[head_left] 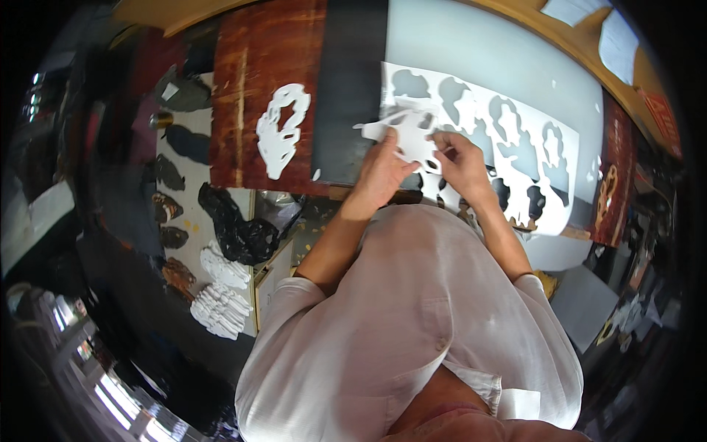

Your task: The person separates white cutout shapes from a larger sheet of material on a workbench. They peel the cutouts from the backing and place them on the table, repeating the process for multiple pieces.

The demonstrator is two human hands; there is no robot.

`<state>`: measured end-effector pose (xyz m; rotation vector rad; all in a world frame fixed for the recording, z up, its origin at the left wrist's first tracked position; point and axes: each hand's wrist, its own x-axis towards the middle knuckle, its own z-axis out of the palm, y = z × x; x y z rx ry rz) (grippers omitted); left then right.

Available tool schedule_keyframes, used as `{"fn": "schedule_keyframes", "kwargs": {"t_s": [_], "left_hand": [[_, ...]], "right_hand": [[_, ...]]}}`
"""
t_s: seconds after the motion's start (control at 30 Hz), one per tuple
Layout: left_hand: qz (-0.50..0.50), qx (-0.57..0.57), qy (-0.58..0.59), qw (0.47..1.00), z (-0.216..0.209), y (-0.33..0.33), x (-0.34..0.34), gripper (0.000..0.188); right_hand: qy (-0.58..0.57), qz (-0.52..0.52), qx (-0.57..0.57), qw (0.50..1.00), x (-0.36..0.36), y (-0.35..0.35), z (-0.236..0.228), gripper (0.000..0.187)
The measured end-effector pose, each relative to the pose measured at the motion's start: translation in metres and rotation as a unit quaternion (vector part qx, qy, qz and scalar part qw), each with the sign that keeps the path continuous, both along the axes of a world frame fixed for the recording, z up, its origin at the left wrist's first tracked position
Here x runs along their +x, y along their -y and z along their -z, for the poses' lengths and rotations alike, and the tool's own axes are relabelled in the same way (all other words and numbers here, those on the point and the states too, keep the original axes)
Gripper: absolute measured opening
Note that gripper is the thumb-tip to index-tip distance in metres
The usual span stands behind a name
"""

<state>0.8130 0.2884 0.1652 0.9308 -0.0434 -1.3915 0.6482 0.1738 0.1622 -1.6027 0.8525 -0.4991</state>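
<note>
Reddish board (239,110) at left; left hand (381,173) and right hand (465,168) pinch a curvy white, hole-pierced cutout (409,138).

Likely a workshop; die-cut sheet (482,107); stacked white pieces (221,309).

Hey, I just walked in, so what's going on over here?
A person is holding a thin white cut-out piece in both hands, the left hand and right hand each pinching it. Below and to the right, a white sheet with rows of shaped holes lies on the table. Another white cut-out rests on the reddish-brown board at left, and white pieces are stacked at lower left.
</note>
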Motion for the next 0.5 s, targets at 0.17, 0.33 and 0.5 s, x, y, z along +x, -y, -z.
{"fn": "schedule_keyframes", "kwargs": {"t_s": [0.17, 0.33, 0.5], "left_hand": [[-0.007, 0.025, -0.002, 1.000, -0.010, -0.002, -0.006, 0.061], [0.205, 0.104, 0.404, 0.885, -0.042, -0.020, 0.026, 0.051], [0.170, 0.054, 0.668, 0.723, -0.102, -0.039, 0.078, 0.033]], "right_hand": [[-0.013, 0.008, 0.108, 0.994, -0.010, 0.008, 0.011, 0.023], [-0.137, 0.077, 0.010, 0.988, -0.036, 0.030, 0.011, 0.030], [-0.114, 0.009, -0.103, 0.988, -0.053, 0.052, 0.025, 0.035]]}}
